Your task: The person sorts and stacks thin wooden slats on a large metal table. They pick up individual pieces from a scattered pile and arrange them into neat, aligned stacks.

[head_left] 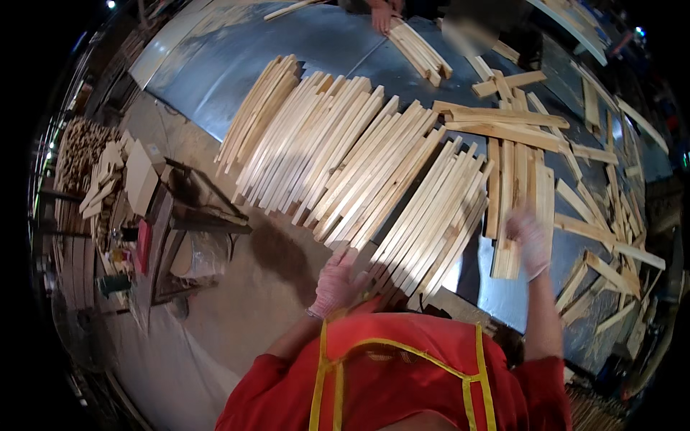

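Observation:
My left hand (pixel 336 284), in a pale glove, is at the near ends of a row of light wooden strips (pixel 388 172). Its fingers are stretched out and touch the strip ends, and no strip is held in it. To its right lies another bundle of strips (pixel 435 215), side by side. My right hand (pixel 528 243), also gloved, is over several wider wooden boards (pixel 505 258) at the right. Motion smears its fingers, so I cannot tell whether they grip a board.
Further left on the metal table (pixel 208 93) lie more strip rows (pixel 309 136). Loose boards (pixel 517 126) are heaped crosswise at right. Across the table another person's hand (pixel 382 18) is at a small strip bundle (pixel 418 52). A wooden stand (pixel 172 223) is at left.

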A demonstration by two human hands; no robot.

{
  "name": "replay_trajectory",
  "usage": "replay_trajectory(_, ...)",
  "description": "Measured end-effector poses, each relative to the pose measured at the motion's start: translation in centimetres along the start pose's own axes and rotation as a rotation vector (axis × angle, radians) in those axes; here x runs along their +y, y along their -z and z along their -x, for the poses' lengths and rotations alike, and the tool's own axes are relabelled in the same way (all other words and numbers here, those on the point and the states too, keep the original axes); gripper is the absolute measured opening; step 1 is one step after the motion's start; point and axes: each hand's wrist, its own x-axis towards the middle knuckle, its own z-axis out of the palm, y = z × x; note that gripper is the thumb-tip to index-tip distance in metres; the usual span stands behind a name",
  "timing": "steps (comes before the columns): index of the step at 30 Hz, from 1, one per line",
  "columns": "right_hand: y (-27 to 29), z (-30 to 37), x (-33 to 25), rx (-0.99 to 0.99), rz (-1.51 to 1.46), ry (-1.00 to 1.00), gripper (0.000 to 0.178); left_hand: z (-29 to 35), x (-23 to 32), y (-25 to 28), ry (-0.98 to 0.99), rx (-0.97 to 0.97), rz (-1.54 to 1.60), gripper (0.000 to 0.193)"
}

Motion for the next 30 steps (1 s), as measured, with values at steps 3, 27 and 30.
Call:
replay_trajectory(3, -1.7, -0.6, 2.3, 0.109, 0.354, -0.232, 0.109, -1.4, 0.5, -0.7, -0.006, 0.168, -0.078, 0.064)
replay_trajectory(27, -13.5, -1.1, 8.7, 0.527, 0.553, 0.094, 0.099, -6.7, -3.6, 6.5, -0.257, 0.187, -0.177, 0.07)
replay_trajectory(30, -17.5, -1.3, 10.7, 0.67, 0.62, 0.166, 0.097, -7.0, -6.6, 8.8, -0.229, 0.072, -0.176, 0.069)
